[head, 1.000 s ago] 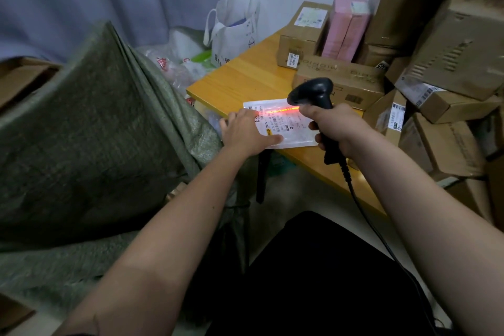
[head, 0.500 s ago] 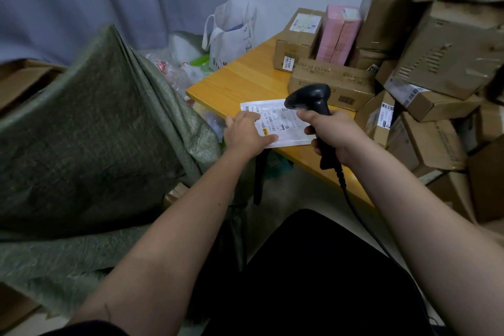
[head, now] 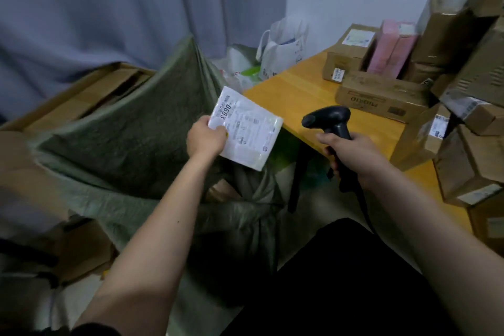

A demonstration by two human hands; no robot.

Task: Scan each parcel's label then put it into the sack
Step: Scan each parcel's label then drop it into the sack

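Observation:
My left hand (head: pixel 205 139) pinches a flat white parcel (head: pixel 249 131) by its left edge, label face up with "0663" printed on it. The parcel hangs in the air just off the table's left corner, over the mouth of the green woven sack (head: pixel 131 139). My right hand (head: pixel 354 153) grips the handle of a black barcode scanner (head: pixel 328 118), held above the front edge of the wooden table (head: pixel 300 90). No red scan line shows. The scanner's cable runs down toward my lap.
Several brown cardboard parcels (head: pixel 381 95) and a pink box (head: pixel 390 49) are stacked on the table's right and back. A white carrier bag (head: pixel 283 52) stands behind the sack. Cardboard boxes (head: pixel 90 93) lie left of the sack. A grey curtain hangs behind.
My left hand lifted the white parcel off the table and carried it left, over the sack. The red scan line went out. The scanner drew back to the right.

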